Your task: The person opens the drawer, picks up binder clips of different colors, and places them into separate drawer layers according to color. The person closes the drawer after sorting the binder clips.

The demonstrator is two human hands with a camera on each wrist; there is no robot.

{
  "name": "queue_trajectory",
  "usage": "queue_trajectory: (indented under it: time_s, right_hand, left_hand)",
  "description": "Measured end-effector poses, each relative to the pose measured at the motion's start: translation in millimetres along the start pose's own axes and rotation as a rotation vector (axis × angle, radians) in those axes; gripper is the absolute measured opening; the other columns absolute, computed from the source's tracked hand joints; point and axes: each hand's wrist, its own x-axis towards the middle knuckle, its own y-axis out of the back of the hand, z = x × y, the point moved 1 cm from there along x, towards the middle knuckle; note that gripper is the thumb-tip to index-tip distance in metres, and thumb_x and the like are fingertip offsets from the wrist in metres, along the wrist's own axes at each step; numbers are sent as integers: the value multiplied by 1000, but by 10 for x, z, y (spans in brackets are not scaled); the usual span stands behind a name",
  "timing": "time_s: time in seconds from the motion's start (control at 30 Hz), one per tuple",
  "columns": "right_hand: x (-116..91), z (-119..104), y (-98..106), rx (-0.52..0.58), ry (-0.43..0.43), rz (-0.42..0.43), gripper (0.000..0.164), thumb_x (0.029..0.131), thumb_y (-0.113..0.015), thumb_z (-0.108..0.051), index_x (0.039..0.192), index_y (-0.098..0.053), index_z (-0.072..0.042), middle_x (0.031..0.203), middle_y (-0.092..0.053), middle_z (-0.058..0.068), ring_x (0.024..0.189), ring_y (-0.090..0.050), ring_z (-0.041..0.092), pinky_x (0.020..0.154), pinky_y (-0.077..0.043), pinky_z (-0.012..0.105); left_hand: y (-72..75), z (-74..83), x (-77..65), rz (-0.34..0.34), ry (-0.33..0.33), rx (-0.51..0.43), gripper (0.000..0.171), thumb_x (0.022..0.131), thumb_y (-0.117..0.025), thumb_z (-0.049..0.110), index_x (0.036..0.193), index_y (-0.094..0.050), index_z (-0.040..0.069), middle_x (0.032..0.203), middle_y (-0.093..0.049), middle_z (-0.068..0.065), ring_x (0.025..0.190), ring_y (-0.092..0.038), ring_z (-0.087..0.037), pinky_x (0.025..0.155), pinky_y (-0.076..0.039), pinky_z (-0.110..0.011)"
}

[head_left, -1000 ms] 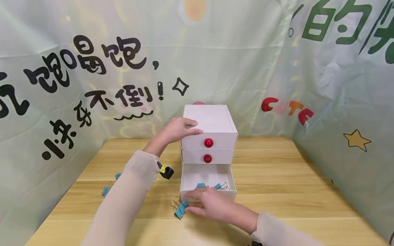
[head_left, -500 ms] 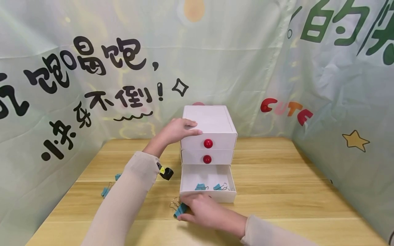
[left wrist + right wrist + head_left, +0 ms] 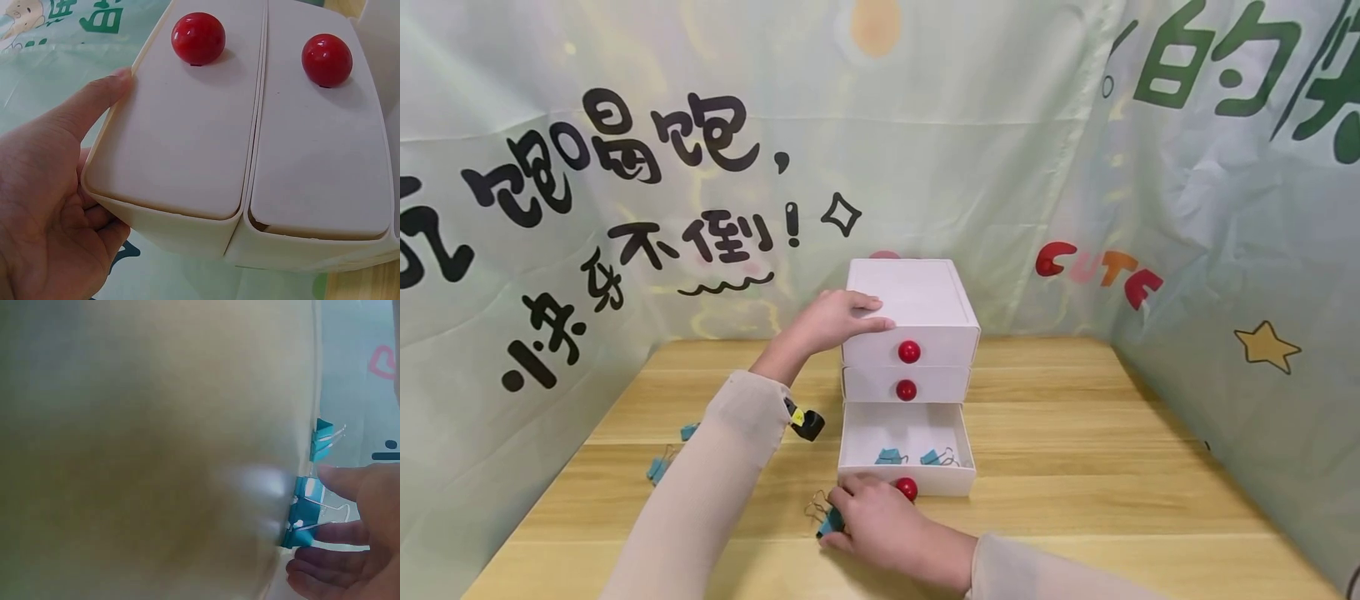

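Note:
A white desktop drawer unit (image 3: pixel 904 292) with red knobs stands on the table, its bottom drawer (image 3: pixel 951 478) pulled out. My left hand (image 3: pixel 831 321) rests on its top left corner, thumb along the front edge; the left wrist view shows the thumb (image 3: pixel 103 97) against the white casing. In front of the open drawer, my right hand (image 3: pixel 883 521) pinches a blue binder clip (image 3: pixel 831 522) between thumb and fingers, its wire handles pointing away to the left. Two more blue binder clips (image 3: pixel 891 456) lie inside the drawer.
Further left on the table lie two blue binder clips (image 3: pixel 657 468), partly beside my left sleeve (image 3: pixel 700 492). A printed cloth backdrop (image 3: pixel 925 150) encloses the wooden table (image 3: pixel 1075 467) at the back and sides.
My right hand has moved left and slightly down, closing on the binder clip and shifting it a little left. The bottom drawer's red knob has come into view. My left hand stays put.

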Motion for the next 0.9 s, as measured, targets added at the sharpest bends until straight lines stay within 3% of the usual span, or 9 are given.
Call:
queue_trajectory:
  time_s: [0.1, 0.37, 0.47, 0.63, 0.77, 0.9]
  right_hand:
    - [10, -6, -27, 1, -17, -21, 44, 88, -66, -53, 109, -66, -14, 102, -64, -2, 91, -60, 11, 78, -53, 24]
    - [38, 66, -5, 107, -59, -109, 41, 88, -69, -45, 114, -63, -14, 113, -65, 1, 104, -61, 16, 89, -51, 31]
    - [30, 113, 49, 179, -35, -124, 40, 88, -70, -42, 117, -65, -14, 111, -65, -3, 96, -60, 9, 85, -51, 27]
    - [-5, 197, 145, 241, 45, -69, 36, 88, -71, -37, 117, -67, -15, 103, -63, -11, 79, -52, -2, 72, -48, 16]
    - [-34, 264, 220, 277, 100, -34, 35, 90, -67, -35, 117, -68, -13, 106, -65, -10, 86, -56, -1, 81, -50, 18]
    - [-54, 332, 298, 323, 92, -46, 37, 91, -64, -36, 121, -68, -13, 114, -66, -9, 100, -59, 3, 91, -49, 26]
  left_hand:
    - [-10, 2, 6, -4, 0, -1, 63, 85, -69, 57, 131, -65, 15, 136, -58, -1, 132, -47, -23, 107, -39, -39]
    - [-13, 7, 10, -2, -8, 3, 64, 85, -68, 58, 132, -64, 15, 137, -58, 0, 134, -45, -23, 109, -36, -40]
    - [-16, 8, 14, -6, -6, 3, 64, 85, -68, 58, 132, -64, 15, 137, -58, -1, 133, -45, -23, 108, -37, -39]
    - [-17, -2, 16, -4, -4, 4, 64, 85, -68, 58, 132, -64, 16, 137, -57, 0, 133, -45, -23, 107, -38, -40]
    - [-11, -8, 12, 0, -4, 1, 63, 85, -68, 58, 132, -64, 16, 137, -58, 0, 132, -47, -23, 106, -40, -39]
    - [4, -9, 2, 1, -5, -4, 63, 85, -68, 57, 132, -64, 16, 137, -58, 0, 131, -48, -22, 105, -41, -39]
